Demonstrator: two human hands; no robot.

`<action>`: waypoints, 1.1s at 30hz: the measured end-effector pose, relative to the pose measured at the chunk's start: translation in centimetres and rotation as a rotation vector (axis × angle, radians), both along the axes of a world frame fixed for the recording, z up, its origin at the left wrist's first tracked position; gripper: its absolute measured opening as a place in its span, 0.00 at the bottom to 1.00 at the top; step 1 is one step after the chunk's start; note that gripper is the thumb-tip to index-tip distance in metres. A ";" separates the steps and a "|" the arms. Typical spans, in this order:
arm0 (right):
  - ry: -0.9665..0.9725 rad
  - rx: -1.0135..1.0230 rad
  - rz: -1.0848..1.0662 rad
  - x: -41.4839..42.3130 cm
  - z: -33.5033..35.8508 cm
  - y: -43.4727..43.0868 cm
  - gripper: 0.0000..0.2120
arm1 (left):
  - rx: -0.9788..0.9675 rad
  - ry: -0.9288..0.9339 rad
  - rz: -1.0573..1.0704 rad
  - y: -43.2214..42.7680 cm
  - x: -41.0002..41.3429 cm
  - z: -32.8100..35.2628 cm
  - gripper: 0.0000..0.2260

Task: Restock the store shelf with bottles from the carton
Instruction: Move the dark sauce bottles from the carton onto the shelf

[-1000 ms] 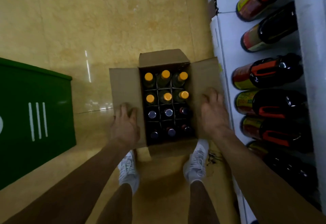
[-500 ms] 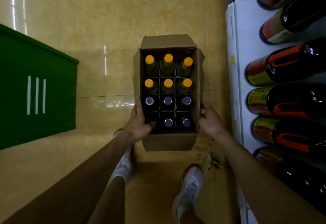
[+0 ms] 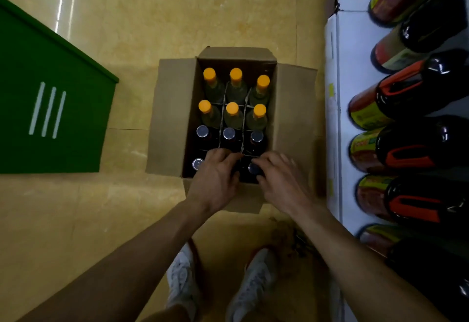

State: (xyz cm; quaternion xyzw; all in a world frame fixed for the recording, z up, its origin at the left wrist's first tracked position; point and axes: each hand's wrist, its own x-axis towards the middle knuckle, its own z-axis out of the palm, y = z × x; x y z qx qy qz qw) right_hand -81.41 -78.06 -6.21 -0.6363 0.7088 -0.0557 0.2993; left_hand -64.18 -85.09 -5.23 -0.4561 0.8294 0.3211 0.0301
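An open brown carton [image 3: 172,118] sits on the floor, its flaps spread out. Inside are several pale bottles with orange caps [image 3: 236,74] in the far rows and dark bottles with silver caps [image 3: 229,133] in the near rows. My left hand [image 3: 215,179] reaches into the nearest row, fingers curled down over the middle bottle, which is hidden beneath it. My right hand [image 3: 281,182] curls its fingers and thumb around the neck of the near right dark bottle [image 3: 253,168].
A white store shelf [image 3: 355,73] runs along the right, lined with large dark jugs [image 3: 416,93] with orange handles. A green bin [image 3: 50,108] stands at the left. My feet in white shoes [image 3: 256,278] stand just behind the carton on the yellow tiled floor.
The carton, held up by its sides half a second ago, now rests on the floor with flaps spread. Both hands have left its sides and moved in onto the nearest row of bottles.
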 end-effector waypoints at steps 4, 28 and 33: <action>0.225 -0.040 0.183 0.5 -1.5 -0.9 0.22 | 0.008 0.021 -0.156 -1.8 0.2 -2.2 0.22; 0.212 -0.192 0.178 -1.8 -4.7 -2.2 0.18 | 0.100 -0.007 -0.406 -5.3 0.4 -6.4 0.32; -0.117 -0.269 -0.016 -1.8 -2.0 -1.7 0.11 | 0.104 0.020 -0.391 -5.0 0.8 -6.2 0.35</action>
